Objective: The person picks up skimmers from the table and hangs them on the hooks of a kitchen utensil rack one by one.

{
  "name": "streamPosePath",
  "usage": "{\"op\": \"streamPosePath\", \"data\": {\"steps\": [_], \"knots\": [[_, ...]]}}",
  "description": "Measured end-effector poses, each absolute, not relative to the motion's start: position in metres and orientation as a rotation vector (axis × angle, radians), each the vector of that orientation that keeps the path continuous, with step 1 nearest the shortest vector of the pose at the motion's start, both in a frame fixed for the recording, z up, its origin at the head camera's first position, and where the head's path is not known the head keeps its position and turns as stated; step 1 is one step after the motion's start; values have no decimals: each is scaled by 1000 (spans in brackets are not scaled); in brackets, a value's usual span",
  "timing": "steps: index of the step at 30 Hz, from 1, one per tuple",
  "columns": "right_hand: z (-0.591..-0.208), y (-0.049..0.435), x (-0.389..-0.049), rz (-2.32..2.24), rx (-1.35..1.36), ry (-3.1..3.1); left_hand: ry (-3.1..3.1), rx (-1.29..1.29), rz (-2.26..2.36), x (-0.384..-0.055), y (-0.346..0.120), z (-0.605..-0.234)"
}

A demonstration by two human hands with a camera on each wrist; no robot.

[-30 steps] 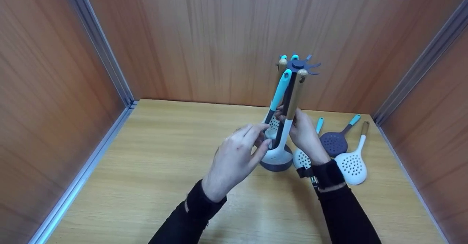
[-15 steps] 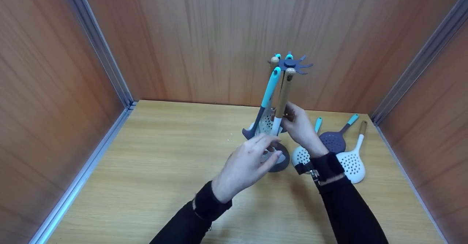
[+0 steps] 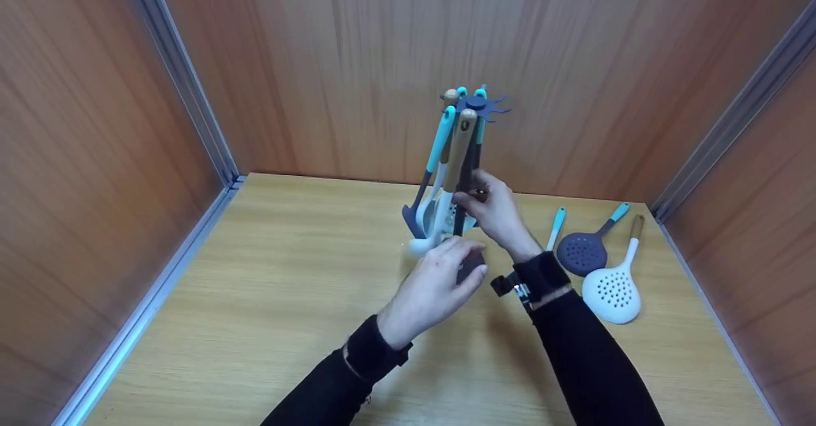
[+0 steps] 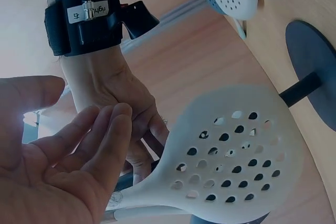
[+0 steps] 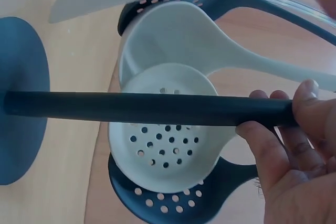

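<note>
My right hand (image 3: 500, 214) grips the dark post (image 5: 131, 108) of a utensil stand. Its spoked top (image 3: 478, 103) holds several hanging utensils with turquoise or wood-coloured handles. Among them are a white ladle (image 3: 422, 245), a white skimmer (image 5: 173, 153) and a dark perforated utensil (image 5: 168, 203). In the left wrist view, a white slotted turner (image 4: 231, 156) hangs close to my left hand (image 3: 433, 280). That hand is just in front of the stand's round base (image 4: 310, 61), fingers relaxed and thumb apart. In the head view it partly hides the base.
To the right on the table lie a dark perforated skimmer (image 3: 581, 254), a white perforated turner (image 3: 612, 295) and a turquoise-handled utensil (image 3: 556, 225) partly hidden by my right wrist. Wood panels rise behind the table (image 3: 287, 235) and at both sides.
The stand has moved left with its hanging utensils, which have swung, and my right hand has gone with it. My left hand has moved slightly right and down.
</note>
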State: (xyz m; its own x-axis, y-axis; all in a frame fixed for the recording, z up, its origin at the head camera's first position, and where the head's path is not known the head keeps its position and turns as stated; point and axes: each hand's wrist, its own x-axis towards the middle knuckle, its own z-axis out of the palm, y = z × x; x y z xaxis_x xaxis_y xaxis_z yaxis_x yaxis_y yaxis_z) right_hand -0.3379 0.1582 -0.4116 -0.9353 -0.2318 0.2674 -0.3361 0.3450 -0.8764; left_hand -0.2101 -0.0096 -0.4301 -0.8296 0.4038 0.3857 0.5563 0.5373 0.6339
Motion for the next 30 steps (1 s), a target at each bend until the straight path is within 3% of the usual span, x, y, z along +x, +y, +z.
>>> {"op": "streamPosePath", "data": {"steps": [14,30], "knots": [[-405,136,-342,1668,518,-2566,-2539,-676,-1187,-222,-29,-426],[-387,199,-324,1557,517,-2485,-2619,-453,-1364,-238,-17,-432]]}}
